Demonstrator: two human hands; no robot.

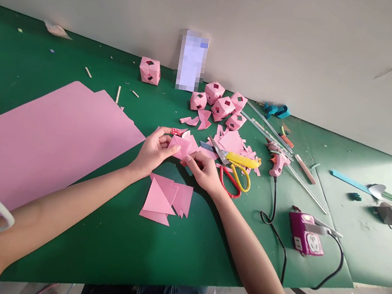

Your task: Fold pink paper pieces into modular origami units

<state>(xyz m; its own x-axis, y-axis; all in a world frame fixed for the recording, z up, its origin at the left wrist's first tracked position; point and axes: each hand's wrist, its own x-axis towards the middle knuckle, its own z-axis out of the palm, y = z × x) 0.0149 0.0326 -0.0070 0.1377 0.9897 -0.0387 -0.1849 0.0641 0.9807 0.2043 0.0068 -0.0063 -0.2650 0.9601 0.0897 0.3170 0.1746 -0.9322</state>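
Between my two hands is a small folded piece of pink paper (180, 147). My left hand (156, 147) is closed on its left side, with the thumb laid across the front. At the lower right, the fingers of my right hand (203, 168) pinch the same paper. Just below my hands lies a loose stack of cut pink paper pieces (161, 196), some of them triangular. Scissors (230, 174) with one red and one yellow handle rest right of my right hand, beside a yellow utility knife (243, 160). Pink paper scraps (231, 141) are heaped behind them.
Large pink sheets (49, 140) cover the left of the green table (98, 255). Several folded pink paper shapes (223, 108) stand near the wall, by a blurred upright panel (192, 60). To the right are a pink glue gun (278, 163), clear glue sticks (307, 188) and a purple power socket (304, 232).
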